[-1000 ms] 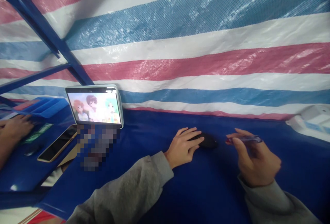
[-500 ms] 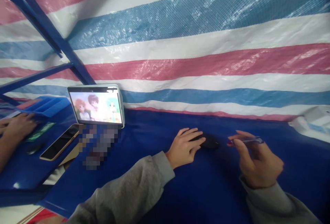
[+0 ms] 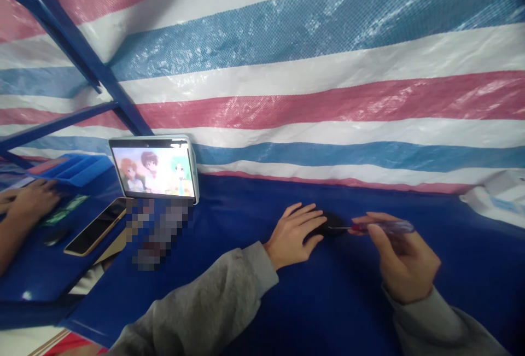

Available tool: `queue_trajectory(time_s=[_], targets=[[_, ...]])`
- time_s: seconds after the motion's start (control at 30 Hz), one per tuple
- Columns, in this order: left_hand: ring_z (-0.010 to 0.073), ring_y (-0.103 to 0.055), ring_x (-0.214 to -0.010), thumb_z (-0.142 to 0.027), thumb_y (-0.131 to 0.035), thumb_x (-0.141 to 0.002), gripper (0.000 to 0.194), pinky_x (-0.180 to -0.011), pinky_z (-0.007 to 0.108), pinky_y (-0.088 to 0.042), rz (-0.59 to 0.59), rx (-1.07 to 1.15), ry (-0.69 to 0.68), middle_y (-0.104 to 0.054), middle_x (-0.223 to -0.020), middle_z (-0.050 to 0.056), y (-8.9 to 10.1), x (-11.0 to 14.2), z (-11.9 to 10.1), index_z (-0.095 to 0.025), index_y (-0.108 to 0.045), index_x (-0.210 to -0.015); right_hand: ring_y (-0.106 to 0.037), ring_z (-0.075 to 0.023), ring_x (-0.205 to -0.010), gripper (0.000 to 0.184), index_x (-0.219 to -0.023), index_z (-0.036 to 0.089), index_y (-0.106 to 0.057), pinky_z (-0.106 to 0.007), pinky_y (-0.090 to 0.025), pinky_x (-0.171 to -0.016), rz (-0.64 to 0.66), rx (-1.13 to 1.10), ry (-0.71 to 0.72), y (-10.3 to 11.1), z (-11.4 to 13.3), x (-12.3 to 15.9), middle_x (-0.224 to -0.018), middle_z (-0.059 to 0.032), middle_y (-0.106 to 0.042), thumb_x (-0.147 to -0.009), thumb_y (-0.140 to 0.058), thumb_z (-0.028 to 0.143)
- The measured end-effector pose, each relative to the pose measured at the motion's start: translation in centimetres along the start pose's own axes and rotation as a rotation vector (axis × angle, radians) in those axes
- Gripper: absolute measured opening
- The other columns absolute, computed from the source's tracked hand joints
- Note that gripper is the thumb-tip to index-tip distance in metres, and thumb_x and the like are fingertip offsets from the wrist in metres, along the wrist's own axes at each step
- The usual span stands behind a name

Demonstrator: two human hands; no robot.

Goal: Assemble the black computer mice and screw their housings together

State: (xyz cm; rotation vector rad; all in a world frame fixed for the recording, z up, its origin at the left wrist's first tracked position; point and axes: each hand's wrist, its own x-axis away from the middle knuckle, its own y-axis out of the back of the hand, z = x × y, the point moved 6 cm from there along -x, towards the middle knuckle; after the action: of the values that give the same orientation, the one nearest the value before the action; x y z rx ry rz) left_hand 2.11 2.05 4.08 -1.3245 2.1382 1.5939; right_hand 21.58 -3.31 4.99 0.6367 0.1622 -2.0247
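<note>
A black computer mouse (image 3: 337, 225) lies on the blue tabletop, its left end partly hidden by my left hand (image 3: 294, 234). The thumb and outstretched fingers of that hand straddle this end and hold it against the table. My right hand (image 3: 404, 260) is closed around a screwdriver (image 3: 396, 227) with a clear purplish handle and a red collar. Its thin shaft points left and its tip is over the mouse; whether it sits in a screw is too small to tell.
A tablet (image 3: 153, 170) playing a cartoon leans at the back left. Left of it are a phone (image 3: 98, 227), a blue divided tray (image 3: 77, 169), a small dark object (image 3: 56, 237) and another person's hand (image 3: 36, 197). A white device (image 3: 498, 197) stands at the right, before a striped tarp (image 3: 311, 110).
My right hand has moved left with the screwdriver, bringing its tip over the mouse. My left hand stays at the mouse, with its fingers slightly shifted.
</note>
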Motion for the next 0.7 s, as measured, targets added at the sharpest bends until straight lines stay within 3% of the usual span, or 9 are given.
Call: queue_trajectory(time_s=[0.17, 0.37, 0.7], targets=[[0.0229, -0.061, -0.126, -0.043, -0.061, -0.097, 0.036, -0.116, 0.045, -0.038, -0.055, 0.002, -0.020, -0.072, -0.123, 0.008, 0.1, 0.0, -0.1, -0.018, -0.065, -0.123, -0.075, -0.0200, -0.072, 0.022, -0.104, 0.020, -0.069, -0.032, -0.065, -0.069, 0.078, -0.056, -0.029, -0.7, -0.2, 0.4, -0.092, -0.0062, -0.077, -0.087, -0.069, 0.033], [0.0209, -0.067, -0.117, -0.036, -0.057, -0.101, 0.024, -0.110, 0.043, -0.043, -0.128, -0.007, -0.060, -0.077, -0.109, 0.004, 0.4, 0.2, -0.2, -0.020, -0.075, -0.104, -0.075, -0.0211, -0.070, 0.021, -0.099, 0.018, -0.070, -0.033, -0.065, -0.068, 0.129, -0.082, -0.024, -1.3, 0.5, 0.4, -0.092, -0.0079, -0.077, -0.088, -0.067, 0.035], [0.0188, -0.071, -0.108, -0.036, -0.058, -0.100, 0.024, -0.103, 0.038, -0.046, -0.146, -0.008, -0.043, -0.079, -0.101, 0.003, 0.7, 0.0, -0.2, -0.021, -0.076, -0.097, -0.076, -0.0219, -0.071, 0.020, -0.099, 0.018, -0.070, -0.035, -0.065, -0.069, 0.118, -0.116, -0.045, -1.2, 0.7, 0.3, -0.093, -0.0083, -0.077, -0.088, -0.067, 0.034]])
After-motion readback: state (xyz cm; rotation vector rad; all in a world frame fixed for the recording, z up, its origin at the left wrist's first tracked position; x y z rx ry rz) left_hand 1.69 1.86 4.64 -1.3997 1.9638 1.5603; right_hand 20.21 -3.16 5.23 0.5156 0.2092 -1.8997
